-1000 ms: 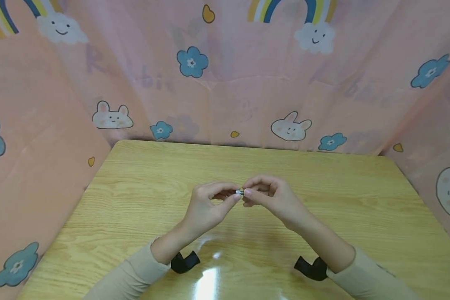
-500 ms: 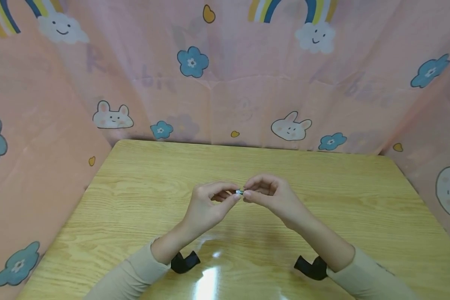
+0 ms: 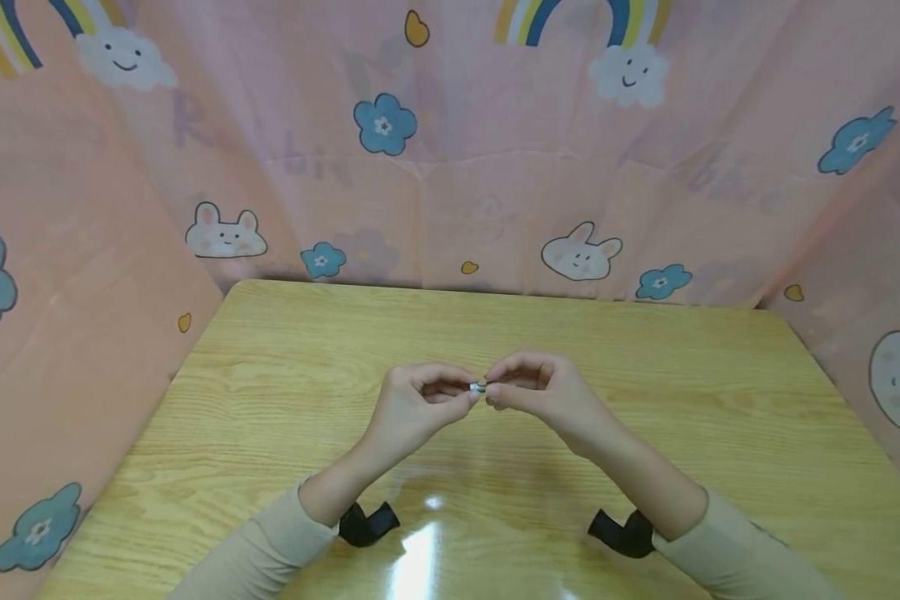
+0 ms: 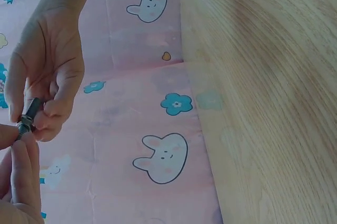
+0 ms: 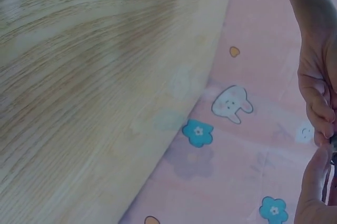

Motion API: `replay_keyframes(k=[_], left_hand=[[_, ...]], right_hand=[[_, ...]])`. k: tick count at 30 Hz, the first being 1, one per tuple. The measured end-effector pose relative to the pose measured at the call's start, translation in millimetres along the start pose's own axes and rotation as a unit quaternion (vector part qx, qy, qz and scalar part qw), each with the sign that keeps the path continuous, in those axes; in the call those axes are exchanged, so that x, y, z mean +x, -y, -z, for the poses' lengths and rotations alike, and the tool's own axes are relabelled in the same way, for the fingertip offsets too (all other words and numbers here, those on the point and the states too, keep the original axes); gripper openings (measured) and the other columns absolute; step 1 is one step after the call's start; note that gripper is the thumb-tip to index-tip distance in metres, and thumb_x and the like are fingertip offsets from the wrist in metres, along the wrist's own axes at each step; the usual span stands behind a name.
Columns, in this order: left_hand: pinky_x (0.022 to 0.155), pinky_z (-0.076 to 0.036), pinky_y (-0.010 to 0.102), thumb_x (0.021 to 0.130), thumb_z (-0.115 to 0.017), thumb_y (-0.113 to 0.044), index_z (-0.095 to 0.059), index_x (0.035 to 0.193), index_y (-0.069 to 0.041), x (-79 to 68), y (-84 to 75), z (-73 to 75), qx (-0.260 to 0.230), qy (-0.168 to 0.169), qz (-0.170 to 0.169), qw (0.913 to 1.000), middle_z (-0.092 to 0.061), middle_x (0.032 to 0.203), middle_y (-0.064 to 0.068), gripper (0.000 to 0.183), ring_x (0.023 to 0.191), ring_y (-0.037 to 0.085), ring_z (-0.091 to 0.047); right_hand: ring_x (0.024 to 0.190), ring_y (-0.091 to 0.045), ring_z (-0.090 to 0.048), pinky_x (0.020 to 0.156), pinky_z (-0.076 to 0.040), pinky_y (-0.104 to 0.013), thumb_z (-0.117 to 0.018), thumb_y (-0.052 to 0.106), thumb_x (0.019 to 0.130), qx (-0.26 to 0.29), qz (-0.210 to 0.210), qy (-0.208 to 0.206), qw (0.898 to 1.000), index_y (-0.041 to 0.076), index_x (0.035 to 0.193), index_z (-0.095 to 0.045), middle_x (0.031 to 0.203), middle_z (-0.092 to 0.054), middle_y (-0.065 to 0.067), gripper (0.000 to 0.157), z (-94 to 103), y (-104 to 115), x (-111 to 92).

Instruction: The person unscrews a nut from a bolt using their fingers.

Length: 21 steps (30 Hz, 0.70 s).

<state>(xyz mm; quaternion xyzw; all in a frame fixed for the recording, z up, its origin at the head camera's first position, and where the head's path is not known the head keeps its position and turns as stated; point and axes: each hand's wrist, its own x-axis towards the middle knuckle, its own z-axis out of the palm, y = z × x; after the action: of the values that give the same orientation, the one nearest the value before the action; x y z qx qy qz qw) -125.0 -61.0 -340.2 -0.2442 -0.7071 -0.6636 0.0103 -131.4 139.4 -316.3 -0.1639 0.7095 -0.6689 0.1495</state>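
A small metal bolt [image 4: 33, 107] is held between both hands above the table. My left hand [image 3: 414, 412] pinches one end of it between thumb and fingertips. From the other side, the fingers of my right hand [image 3: 553, 398] grip it, thumb and forefinger close to the left fingertips. In the left wrist view, a nut [image 4: 26, 122] sits around the bolt, with thread showing on the left hand's side and a dark shank rising past the right fingers. The right wrist view catches just a sliver of metal at its right edge; the fingers cover most of the rest.
Under the hands lies a wood-grain table [image 3: 307, 350] with rounded far corners. A pink cloth [image 3: 457, 192] printed with rabbits, flowers and rainbows hangs behind it and along both sides. Black camera mounts [image 3: 370, 525] jut from beneath both sleeves.
Both hands stay in nearly the same place, the bolt still between them. The right fingers shift slightly around their end, and the left thumb moves a little.
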Motion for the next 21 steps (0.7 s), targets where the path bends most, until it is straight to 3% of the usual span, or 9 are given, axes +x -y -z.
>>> replay_keyframes(k=[5,11,17,21], left_hand=[[0.069,-0.056,0.031,0.082,-0.068,-0.001,-0.069,0.094,0.005,1.1,-1.2,0.6,-0.012,0.007,0.024,0.9996,-0.068,0.092,0.015,0.014,0.078,0.018,-0.067],[0.070,-0.056,0.032,0.082,-0.069,-0.003,-0.070,0.095,0.004,2.3,-0.8,1.3,-0.018,0.007,0.047,0.9987,-0.068,0.092,0.014,0.015,0.078,0.019,-0.067],[0.069,-0.056,0.032,0.081,-0.070,-0.002,-0.070,0.095,0.004,2.2,-0.8,1.5,-0.033,0.006,0.065,0.9973,-0.068,0.092,0.014,0.015,0.077,0.020,-0.067],[0.069,-0.057,0.033,0.080,-0.069,0.001,-0.068,0.094,0.008,2.4,-1.6,0.8,-0.054,0.004,0.071,0.9960,-0.068,0.091,0.015,0.015,0.076,0.019,-0.067]], right_hand=[[0.089,-0.018,-0.063,0.079,-0.054,-0.031,-0.067,0.004,0.084,0.006,0.010,-0.003,1.000,0.002,0.101,-0.062,0.098,-0.062,-0.005,0.018,1.0,-0.1,-1.2],[0.075,-0.017,-0.066,0.074,-0.056,-0.034,-0.063,0.006,0.088,0.011,0.007,-0.002,1.000,-0.004,0.098,-0.062,0.088,-0.065,-0.006,0.014,1.5,-0.7,-0.6],[0.088,-0.019,-0.064,0.078,-0.054,-0.032,-0.070,0.002,0.081,-0.009,0.014,0.002,1.000,-0.005,0.101,-0.061,0.098,-0.062,-0.010,0.022,2.1,-2.5,-2.3],[0.083,-0.020,-0.065,0.075,-0.055,-0.035,-0.064,0.007,0.088,-0.011,0.010,0.003,1.000,-0.008,0.106,-0.058,0.096,-0.063,-0.010,0.024,1.1,-2.5,-1.9]])
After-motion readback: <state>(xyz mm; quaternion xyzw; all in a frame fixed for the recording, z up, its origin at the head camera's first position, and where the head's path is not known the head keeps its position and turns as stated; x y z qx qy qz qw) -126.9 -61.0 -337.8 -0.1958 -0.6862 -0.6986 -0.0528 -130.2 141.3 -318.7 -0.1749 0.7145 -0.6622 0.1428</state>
